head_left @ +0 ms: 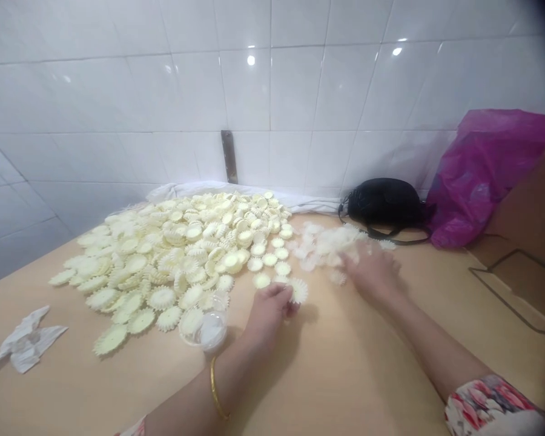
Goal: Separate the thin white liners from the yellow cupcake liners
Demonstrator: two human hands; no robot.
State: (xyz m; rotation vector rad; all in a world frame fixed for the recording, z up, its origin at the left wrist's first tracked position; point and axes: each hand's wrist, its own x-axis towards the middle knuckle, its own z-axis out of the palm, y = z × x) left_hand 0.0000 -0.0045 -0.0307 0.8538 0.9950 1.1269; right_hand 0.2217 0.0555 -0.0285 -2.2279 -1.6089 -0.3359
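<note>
My left hand pinches one pale fluted disc just above the wooden table; a gold bangle sits on that wrist. My right hand reaches forward, blurred, onto a small heap of thin whitish fluted pieces. To the left lies a big pile of cream fluted discs, some stacked. A small clear plastic cup stands beside my left hand.
A crumpled white tissue lies at the left edge. A black pouch and a magenta plastic bag rest against the white tiled wall. A brown cardboard box stands at right. White cloth lies behind the pile.
</note>
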